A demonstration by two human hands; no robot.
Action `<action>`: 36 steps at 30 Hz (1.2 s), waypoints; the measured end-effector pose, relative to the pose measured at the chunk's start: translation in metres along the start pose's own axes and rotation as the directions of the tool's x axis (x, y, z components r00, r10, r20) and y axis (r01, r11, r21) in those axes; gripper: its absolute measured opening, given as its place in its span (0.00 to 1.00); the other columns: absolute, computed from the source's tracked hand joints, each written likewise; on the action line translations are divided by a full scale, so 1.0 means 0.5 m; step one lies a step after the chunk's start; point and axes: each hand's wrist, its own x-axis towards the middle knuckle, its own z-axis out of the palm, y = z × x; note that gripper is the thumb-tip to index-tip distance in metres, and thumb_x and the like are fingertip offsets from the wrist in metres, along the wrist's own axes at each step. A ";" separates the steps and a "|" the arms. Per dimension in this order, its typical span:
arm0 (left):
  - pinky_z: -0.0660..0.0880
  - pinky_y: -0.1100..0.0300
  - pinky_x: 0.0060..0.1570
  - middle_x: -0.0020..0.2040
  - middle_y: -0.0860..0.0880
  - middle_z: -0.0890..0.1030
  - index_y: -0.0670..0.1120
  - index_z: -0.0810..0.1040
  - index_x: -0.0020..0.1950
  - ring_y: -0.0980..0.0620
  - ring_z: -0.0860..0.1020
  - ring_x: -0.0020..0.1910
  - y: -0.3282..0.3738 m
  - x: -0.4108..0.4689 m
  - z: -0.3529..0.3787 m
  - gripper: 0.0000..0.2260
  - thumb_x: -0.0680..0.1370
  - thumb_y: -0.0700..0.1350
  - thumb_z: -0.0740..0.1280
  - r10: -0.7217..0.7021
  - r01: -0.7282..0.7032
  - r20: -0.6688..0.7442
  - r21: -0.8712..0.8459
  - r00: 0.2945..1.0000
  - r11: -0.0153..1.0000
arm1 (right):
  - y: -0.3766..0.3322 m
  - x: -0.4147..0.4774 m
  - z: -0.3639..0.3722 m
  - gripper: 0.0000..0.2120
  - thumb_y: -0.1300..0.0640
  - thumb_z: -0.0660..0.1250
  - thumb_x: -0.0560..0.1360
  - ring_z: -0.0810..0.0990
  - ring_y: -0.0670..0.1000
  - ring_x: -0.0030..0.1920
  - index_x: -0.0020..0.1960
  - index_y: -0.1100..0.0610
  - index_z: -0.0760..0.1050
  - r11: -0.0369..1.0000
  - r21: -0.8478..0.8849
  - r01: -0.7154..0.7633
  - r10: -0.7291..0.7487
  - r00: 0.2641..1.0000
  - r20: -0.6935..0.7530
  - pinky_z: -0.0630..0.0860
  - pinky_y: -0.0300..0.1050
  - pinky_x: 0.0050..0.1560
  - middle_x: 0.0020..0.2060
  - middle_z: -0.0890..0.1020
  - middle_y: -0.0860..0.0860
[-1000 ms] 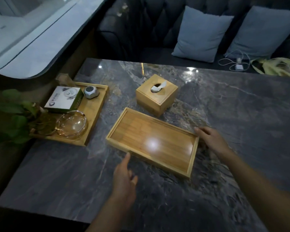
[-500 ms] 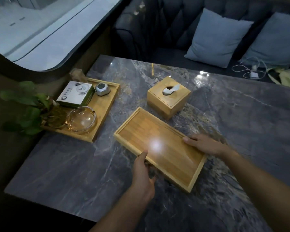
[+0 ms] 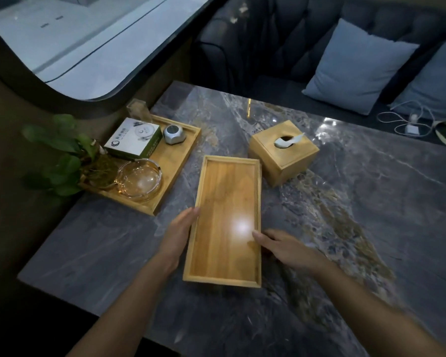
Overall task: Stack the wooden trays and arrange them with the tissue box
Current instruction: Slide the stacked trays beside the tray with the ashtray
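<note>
Now turned lengthwise, the empty wooden tray (image 3: 225, 220): a second ago lying slantwise across the counter (image 3: 371, 215), with its long sides now running from the near edge toward the far edge and its far end close beside the tissue box (image 3: 283, 155). Left hand (image 3: 177, 237) flat and open against the tray's left rim, fingers extended along the wood; right hand (image 3: 285, 247) pressed against the right rim, fingers loosely spread, thumb reaching over the lip; no full wrap by either, more a two-sided clamp than a closed grasp. Probably squared up for lifting and stacking, yet the second tray (image 3: 170, 166), by the counter's left edge, carries a green-and-white box (image 3: 133, 139), a small silver gadget (image 3: 173, 134) and a glass ashtray (image 3: 139, 180), so likely needs clearing, or must take the empty tray beneath it. On the box lid, a round logo and a line of print, too small and dim to read; no other legible writing anywhere.
</note>
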 end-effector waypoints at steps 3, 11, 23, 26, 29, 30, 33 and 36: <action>0.78 0.54 0.52 0.57 0.49 0.80 0.54 0.75 0.59 0.57 0.80 0.52 -0.021 -0.016 -0.030 0.22 0.68 0.62 0.64 0.074 -0.079 0.040 0.138 0.996 0.987 | 0.000 0.008 0.011 0.11 0.37 0.60 0.72 0.80 0.42 0.46 0.44 0.43 0.74 0.990 0.142 0.007 -0.002 0.999 -0.038 0.77 0.41 0.46 0.47 0.80 0.42; 0.65 0.81 0.54 0.62 0.70 0.60 0.63 0.46 0.70 0.79 0.63 0.59 -0.110 -0.084 -0.081 0.49 0.63 0.48 0.78 0.125 -0.218 0.259 0.372 0.958 0.902 | 0.036 -0.030 0.031 0.51 0.40 0.78 0.56 0.63 0.19 0.54 0.65 0.30 0.46 0.982 0.106 0.153 -0.171 0.967 0.187 0.66 0.18 0.48 0.59 0.60 0.22; 0.61 0.84 0.53 0.59 0.59 0.72 0.65 0.61 0.63 0.74 0.66 0.57 -0.134 -0.059 -0.075 0.27 0.72 0.47 0.69 0.439 -0.468 0.203 0.586 0.875 0.661 | 0.072 -0.022 0.101 0.56 0.44 0.73 0.64 0.42 0.36 0.72 0.73 0.50 0.33 0.866 -0.335 0.370 -0.418 0.905 -0.083 0.41 0.22 0.65 0.75 0.45 0.46; 0.65 0.81 0.50 0.55 0.54 0.77 0.58 0.68 0.63 0.66 0.72 0.52 -0.134 -0.040 -0.087 0.23 0.72 0.44 0.71 0.441 -0.409 0.127 0.656 0.888 0.635 | 0.054 -0.003 0.099 0.56 0.43 0.73 0.65 0.42 0.35 0.72 0.72 0.47 0.30 0.874 -0.300 0.381 -0.426 0.900 -0.097 0.45 0.30 0.70 0.75 0.43 0.44; 0.73 0.63 0.49 0.53 0.47 0.81 0.46 0.76 0.59 0.52 0.78 0.52 -0.110 -0.018 -0.095 0.17 0.71 0.41 0.71 0.417 -0.319 0.041 0.715 0.908 0.623 | 0.017 0.022 0.096 0.56 0.44 0.74 0.65 0.47 0.42 0.74 0.73 0.50 0.33 0.879 -0.243 0.411 -0.447 0.888 -0.112 0.51 0.47 0.74 0.76 0.47 0.47; 0.74 0.59 0.47 0.51 0.46 0.81 0.44 0.77 0.56 0.49 0.78 0.49 -0.100 -0.011 -0.098 0.14 0.71 0.40 0.70 0.409 -0.288 0.009 0.725 0.912 0.626 | 0.005 0.031 0.094 0.56 0.46 0.74 0.65 0.49 0.44 0.74 0.74 0.51 0.35 0.878 -0.227 0.422 -0.456 0.881 -0.125 0.53 0.48 0.74 0.75 0.50 0.48; 0.73 0.55 0.43 0.45 0.48 0.79 0.45 0.77 0.48 0.49 0.77 0.45 -0.071 0.004 -0.106 0.05 0.73 0.41 0.67 0.316 -0.118 -0.131 0.743 0.940 0.658 | -0.026 0.061 0.092 0.56 0.49 0.76 0.63 0.52 0.43 0.73 0.74 0.53 0.38 0.858 -0.248 0.449 -0.492 0.857 -0.152 0.54 0.45 0.74 0.74 0.53 0.47; 0.72 0.57 0.42 0.43 0.49 0.80 0.46 0.78 0.49 0.52 0.77 0.43 -0.057 0.016 -0.110 0.06 0.74 0.40 0.66 0.199 0.000 -0.269 0.595 0.942 0.803 | -0.050 0.091 0.093 0.57 0.52 0.79 0.60 0.51 0.41 0.72 0.73 0.53 0.40 0.820 -0.304 0.484 -0.547 0.820 -0.170 0.47 0.32 0.71 0.72 0.54 0.46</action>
